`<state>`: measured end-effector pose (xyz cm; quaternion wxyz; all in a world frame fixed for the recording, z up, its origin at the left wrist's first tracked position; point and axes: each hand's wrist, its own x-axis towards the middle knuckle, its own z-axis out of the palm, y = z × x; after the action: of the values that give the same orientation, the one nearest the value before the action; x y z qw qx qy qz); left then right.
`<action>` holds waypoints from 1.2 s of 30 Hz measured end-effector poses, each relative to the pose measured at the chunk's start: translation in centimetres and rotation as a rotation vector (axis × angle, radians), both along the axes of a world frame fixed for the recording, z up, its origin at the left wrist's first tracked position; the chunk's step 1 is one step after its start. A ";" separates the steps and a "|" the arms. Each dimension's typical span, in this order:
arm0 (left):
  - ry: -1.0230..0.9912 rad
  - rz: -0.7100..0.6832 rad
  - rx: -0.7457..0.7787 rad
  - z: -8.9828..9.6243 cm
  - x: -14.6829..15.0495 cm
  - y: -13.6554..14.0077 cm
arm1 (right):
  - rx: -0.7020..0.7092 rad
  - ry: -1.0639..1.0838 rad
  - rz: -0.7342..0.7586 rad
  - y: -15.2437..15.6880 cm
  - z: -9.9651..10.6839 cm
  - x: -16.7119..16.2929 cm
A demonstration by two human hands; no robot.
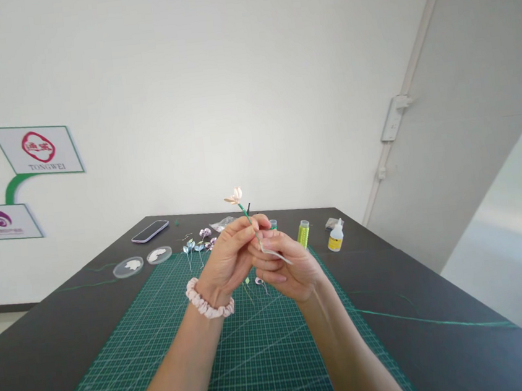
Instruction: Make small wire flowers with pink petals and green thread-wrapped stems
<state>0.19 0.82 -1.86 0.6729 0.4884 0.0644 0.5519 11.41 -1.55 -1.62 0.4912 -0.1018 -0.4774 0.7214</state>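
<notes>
Both hands meet above the green cutting mat (278,355), around a handmade flower (237,195) with pale pink petals. Its stem is partly wrapped in green thread near the petals. My left hand (232,248), with a pink scrunchie (209,300) at the wrist, pinches the stem just below the wrapped part. The fingers of my right hand (291,264) close on the lower stem, whose pale bare wires stick out across the palm. Below and behind the hands lie a small purple flower (259,281) and a green leaf piece (247,281) on wires.
Blue wired flowers (192,246) and purple ones (204,232) lie left of the hands. Beyond are two dishes with white pieces (128,267) and a phone (150,231). A lime thread spool (303,234) and glue bottle (335,236) stand right; green thread (432,317) trails along the table.
</notes>
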 end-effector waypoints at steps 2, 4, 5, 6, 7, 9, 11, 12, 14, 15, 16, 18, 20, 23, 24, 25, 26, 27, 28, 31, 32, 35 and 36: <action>0.020 0.046 0.023 0.2 0.0 0.0 | 0.026 -0.046 -0.105 -0.1 0.2 0.0; 0.050 0.125 0.060 0.5 0.0 0.0 | 0.065 -0.106 -0.263 -0.1 0.3 0.2; 0.070 0.173 0.081 0.6 0.0 0.0 | 0.090 -0.138 -0.357 -0.1 0.4 0.3; 0.093 0.223 0.099 0.8 0.0 -0.1 | 0.114 -0.172 -0.452 -0.1 0.5 0.4; 0.118 0.272 0.113 0.9 0.0 -0.1 | 0.137 -0.211 -0.540 0.0 0.6 0.5; 0.166 0.347 0.129 1.0 -0.1 -0.2 | 0.186 -0.301 -0.666 0.0 0.7 0.7; 0.211 0.385 0.130 1.2 -0.1 -0.4 | 0.234 -0.394 -0.734 0.0 0.7 0.8; 0.227 0.401 0.129 1.2 -0.1 -0.5 | 0.260 -0.435 -0.762 -0.1 0.7 0.9; 0.250 0.433 0.126 1.3 -0.1 -0.6 | 0.318 -0.507 -0.837 -0.2 0.8 0.9; 0.259 0.448 0.123 1.4 -0.1 -0.6 | 0.347 -0.540 -0.881 -0.3 0.8 0.9; 0.265 0.463 0.120 1.5 -0.1 -0.6 | 0.372 -0.569 -0.923 -0.4 0.8 0.8; 0.266 0.485 0.120 1.6 -0.1 -0.7 | 0.408 -0.607 -0.974 -0.6 0.9 0.8; 0.255 0.505 0.124 1.5 -0.1 -0.6 | 0.419 -0.614 -0.962 -0.7 1.0 0.8; 0.243 0.516 0.127 1.3 -0.2 -0.4 | 0.407 -0.602 -0.869 -0.7 1.1 1.1; 0.244 0.517 0.127 1.3 -0.3 -0.4 | 0.402 -0.600 -0.843 -0.6 1.1 1.2; 0.249 0.518 0.127 1.2 -0.3 -0.3 | 0.397 -0.601 -0.825 -0.6 1.2 1.3; 0.255 0.523 0.127 1.2 -0.3 -0.3 | 0.395 -0.602 -0.812 -0.6 1.3 1.5; 0.261 0.531 0.128 1.2 -0.3 -0.3 | 0.395 -0.602 -0.802 -0.7 1.3 1.6; 0.267 0.540 0.130 1.2 -0.3 -0.3 | 0.396 -0.602 -0.789 -0.7 1.4 1.8; 0.279 0.567 0.141 1.3 -0.3 -0.3 | 0.402 -0.600 -0.752 -0.8 1.6 2.1; 0.283 0.571 0.146 1.3 -0.3 -0.3 | 0.404 -0.599 -0.745 -0.9 1.6 2.2; 0.302 0.575 0.154 1.4 -0.4 -0.4 | 0.418 -0.594 -0.736 -0.9 1.6 2.3; 0.307 0.574 0.157 1.4 -0.4 -0.4 | 0.425 -0.590 -0.735 -0.9 1.6 2.3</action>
<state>-0.25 0.38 -0.49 0.4327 0.5781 0.2574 0.6421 13.71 -2.48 0.03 0.5664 -0.3599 -0.6644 0.3290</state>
